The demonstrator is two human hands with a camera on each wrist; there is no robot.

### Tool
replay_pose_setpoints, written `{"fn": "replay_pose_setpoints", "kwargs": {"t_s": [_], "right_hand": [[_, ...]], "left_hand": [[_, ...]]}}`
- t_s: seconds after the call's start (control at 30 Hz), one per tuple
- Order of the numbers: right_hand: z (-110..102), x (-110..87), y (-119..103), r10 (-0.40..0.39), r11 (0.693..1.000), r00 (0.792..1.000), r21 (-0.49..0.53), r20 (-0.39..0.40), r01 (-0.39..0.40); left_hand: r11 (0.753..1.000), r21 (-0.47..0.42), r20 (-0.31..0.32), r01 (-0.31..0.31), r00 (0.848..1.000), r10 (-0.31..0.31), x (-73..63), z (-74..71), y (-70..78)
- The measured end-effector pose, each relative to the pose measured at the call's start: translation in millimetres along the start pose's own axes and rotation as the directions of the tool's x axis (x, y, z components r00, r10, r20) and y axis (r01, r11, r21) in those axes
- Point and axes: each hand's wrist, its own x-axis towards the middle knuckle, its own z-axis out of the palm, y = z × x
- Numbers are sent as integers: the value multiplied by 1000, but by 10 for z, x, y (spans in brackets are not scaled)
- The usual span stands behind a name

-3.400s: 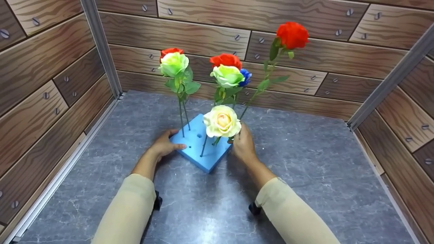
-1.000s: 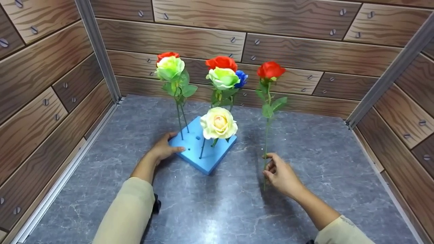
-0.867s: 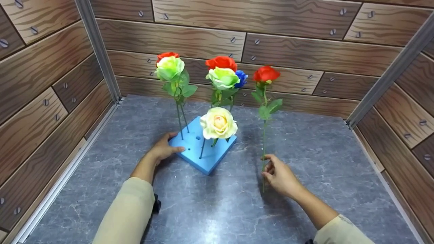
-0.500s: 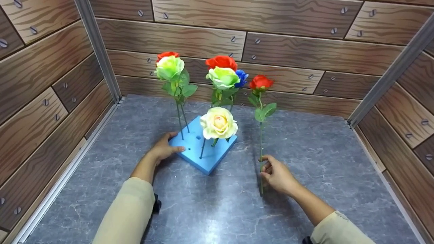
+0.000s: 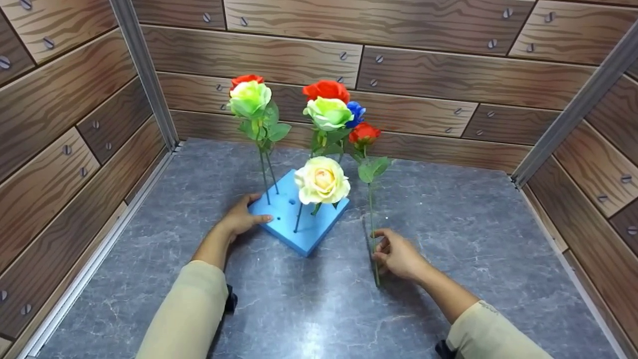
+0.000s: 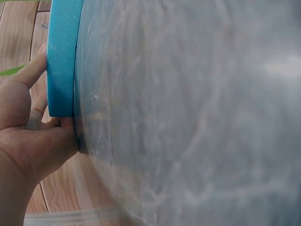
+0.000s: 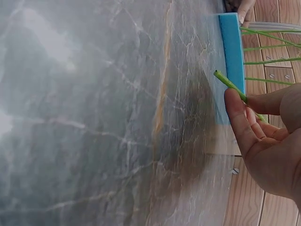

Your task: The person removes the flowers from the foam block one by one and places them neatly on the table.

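My left hand (image 5: 242, 218) grips the left corner of a blue foam block (image 5: 310, 230), thumb on its top face; the left wrist view shows the fingers at the block's edge. In my right hand (image 5: 400, 255), thumb and fingers pinch the lower stem of a red rose (image 5: 365, 133), held nearly upright to the right of the block. The stem's cut end (image 7: 227, 80) sticks out past the fingertips in the right wrist view. A cream rose (image 5: 323, 180) stands in the block's front part. Two small holes show in the block's top.
At the block's left, a green-white rose (image 5: 250, 99) stands before a red one (image 5: 246, 80). Farther right are another green-white rose (image 5: 328, 113), a red rose (image 5: 326, 90) and a blue flower (image 5: 356, 114). Wood-patterned walls (image 5: 423, 75) border the grey marbled table (image 5: 473, 224).
My right hand has left the block's right side with the red rose, swung out right, then drifted back left as the bloom sank. My left hand has stayed on the block.
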Motion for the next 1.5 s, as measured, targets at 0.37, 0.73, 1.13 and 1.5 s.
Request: {"fn": "replay_pose_setpoints", "kwargs": {"t_s": [0.37,0.73,1.13,1.5], "right_hand": [[5,93,29,72,997,996,31,47,-73],[18,150,-12,103,993,992,56,74,-107],[69,192,-18,96,987,989,115,112,-109],[87,196,-34,106,988,990,107,95,-116]], "left_hand": [[1000,2,-2,9,1000,-9,-1,8,1],[1000,2,-2,-7,1000,7,9,-4,-15],[1000,-11,-2,9,1000,-9,-3,1,6],[1000,-3,-2,-1,1000,1,-5,-2,-4]]}}
